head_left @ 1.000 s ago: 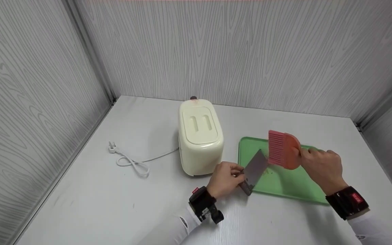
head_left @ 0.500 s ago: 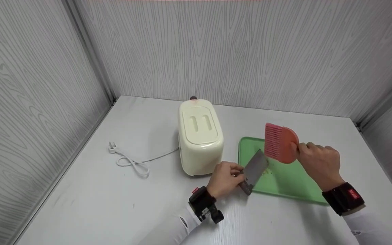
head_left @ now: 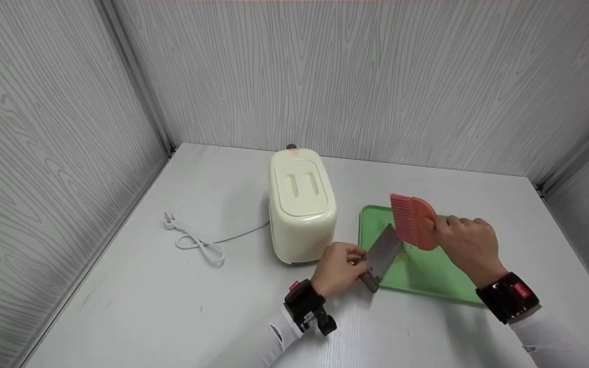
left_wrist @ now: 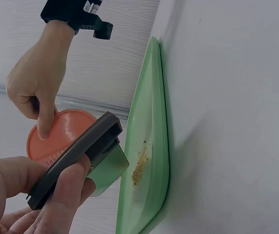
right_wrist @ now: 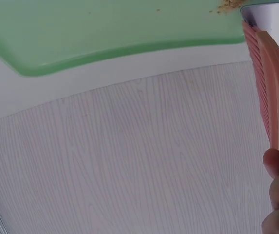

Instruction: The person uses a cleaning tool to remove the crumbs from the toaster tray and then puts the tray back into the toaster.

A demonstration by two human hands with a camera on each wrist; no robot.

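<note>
My left hand (head_left: 339,268) pinches the dark end of a flat metal crumb tray (head_left: 384,249), which slants over the left part of a green tray (head_left: 435,278). In my right hand (head_left: 468,248) is a coral-coloured brush (head_left: 417,222), gripped by its handle. Its bristles are at the crumb tray's far end; the right wrist view shows the bristle tips (right_wrist: 249,29) right by the metal edge, though contact is hard to tell. A small pile of brown crumbs (left_wrist: 139,168) lies on the green tray below. My left fingers partly hide the crumb tray's end.
A cream toaster (head_left: 302,220) with a lid on top stands just left of the green tray. Its white cord, looped near the plug (head_left: 170,222), lies on the tabletop (head_left: 136,296) to the left. Wood-grain panels (head_left: 345,76) enclose the back and sides.
My right hand has shifted left with the brush, which rose and then came down towards the crumb tray's far end. My left hand and the crumb tray have stayed nearly still.
</note>
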